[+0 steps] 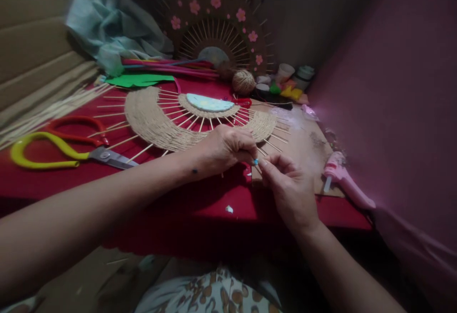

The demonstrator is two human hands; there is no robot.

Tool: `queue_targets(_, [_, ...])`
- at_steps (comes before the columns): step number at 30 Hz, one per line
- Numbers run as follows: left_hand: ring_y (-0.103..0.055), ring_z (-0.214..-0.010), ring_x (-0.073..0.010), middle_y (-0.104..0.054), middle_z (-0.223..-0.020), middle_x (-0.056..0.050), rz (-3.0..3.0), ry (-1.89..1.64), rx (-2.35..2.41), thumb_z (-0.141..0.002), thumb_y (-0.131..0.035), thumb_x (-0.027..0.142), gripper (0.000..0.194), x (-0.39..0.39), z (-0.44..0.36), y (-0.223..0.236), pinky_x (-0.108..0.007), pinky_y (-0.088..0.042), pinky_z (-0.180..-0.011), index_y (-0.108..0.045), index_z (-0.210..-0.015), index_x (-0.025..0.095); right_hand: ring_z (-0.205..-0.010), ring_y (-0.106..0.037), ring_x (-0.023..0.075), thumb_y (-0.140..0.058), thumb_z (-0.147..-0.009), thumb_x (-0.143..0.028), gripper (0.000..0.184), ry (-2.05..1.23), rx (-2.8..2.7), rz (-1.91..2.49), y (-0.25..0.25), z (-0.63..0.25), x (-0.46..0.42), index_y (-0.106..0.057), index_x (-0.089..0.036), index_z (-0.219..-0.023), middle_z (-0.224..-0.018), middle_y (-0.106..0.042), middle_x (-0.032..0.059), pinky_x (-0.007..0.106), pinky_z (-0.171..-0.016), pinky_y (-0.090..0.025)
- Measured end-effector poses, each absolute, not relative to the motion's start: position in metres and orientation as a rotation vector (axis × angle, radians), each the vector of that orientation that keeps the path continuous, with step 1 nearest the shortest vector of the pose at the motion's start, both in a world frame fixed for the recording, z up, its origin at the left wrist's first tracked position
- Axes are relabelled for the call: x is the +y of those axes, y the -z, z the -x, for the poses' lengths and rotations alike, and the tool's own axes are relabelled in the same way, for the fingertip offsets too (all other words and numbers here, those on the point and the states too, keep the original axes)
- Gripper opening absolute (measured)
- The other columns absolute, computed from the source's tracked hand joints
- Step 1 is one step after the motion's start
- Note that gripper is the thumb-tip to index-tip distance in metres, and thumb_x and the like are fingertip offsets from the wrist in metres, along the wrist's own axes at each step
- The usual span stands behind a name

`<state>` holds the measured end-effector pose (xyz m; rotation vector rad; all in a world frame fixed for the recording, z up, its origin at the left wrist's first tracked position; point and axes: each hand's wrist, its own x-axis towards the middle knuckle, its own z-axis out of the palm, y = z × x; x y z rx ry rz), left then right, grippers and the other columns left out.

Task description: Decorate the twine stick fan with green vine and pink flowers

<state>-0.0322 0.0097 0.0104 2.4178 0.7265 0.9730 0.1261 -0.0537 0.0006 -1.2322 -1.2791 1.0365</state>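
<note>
A half-round fan frame [153, 125] of thin wooden sticks, woven with tan twine in an outer and an inner band, lies on the red cloth. A pale blue half-disc [210, 103] sits at its centre. My left hand [232, 146] is closed at the fan's near edge, its fingertips against a small blue piece [256, 161]. My right hand [291, 184] pinches by the same spot, thumb and forefinger on a thin stick end beside the blue piece. Fingers partly hide this contact.
Large scissors [103, 155] with yellow and red handles lie left. A pink glue gun [348, 180] rests right, by a cardboard sheet [303, 156]. Behind are a twine ball [243, 82], green sheet [139, 81], pink rods [171, 69] and a flowered fan [215, 2].
</note>
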Motion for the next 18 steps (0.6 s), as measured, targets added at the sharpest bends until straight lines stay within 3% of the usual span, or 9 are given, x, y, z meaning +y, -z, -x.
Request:
queue_targets(8, [-0.058, -0.071, -0.0106, -0.063, -0.073, 0.0, -2.537, -0.817, 0.752, -0.078, -0.064, 0.008, 0.009, 0.013, 0.038, -0.01, -0.02, -0.044, -0.065, -0.069, -0.073, 0.014, -0.034, -0.038, 0.0034, -0.066, -0.076, -0.031, 0.02, -1.288, -1.184, 1.304, 0.0, -0.127, -0.052, -0.061, -0.015, -0.066, -0.046, -0.057, -0.0036, 0.014, -0.033, -0.026])
queue_targets(14, [-0.059, -0.08, -0.0128, -0.064, -0.092, -0.003, -2.615, -0.762, 0.822, -0.081, -0.06, 0.011, 0.017, -0.005, 0.048, -0.033, -0.021, -0.044, -0.069, -0.067, -0.094, 0.017, -0.047, -0.059, 0.0097, -0.072, -0.069, -0.032, 0.02, -1.606, -1.018, 1.218, -0.002, -0.129, -0.047, -0.062, -0.015, -0.07, -0.062, -0.068, 0.0025, 0.018, -0.041, -0.047])
queue_targets(18, [-0.058, -0.09, -0.014, -0.066, -0.099, -0.001, -2.643, -1.007, 1.105, -0.086, -0.057, 0.025, 0.019, -0.028, 0.102, -0.056, -0.023, -0.041, -0.078, -0.064, -0.103, 0.022, -0.048, -0.06, 0.0095, -0.072, -0.07, -0.027, 0.016, -1.664, -0.943, 1.216, -0.001, -0.13, -0.044, -0.064, -0.013, -0.07, -0.068, -0.071, 0.0075, 0.016, -0.04, -0.046])
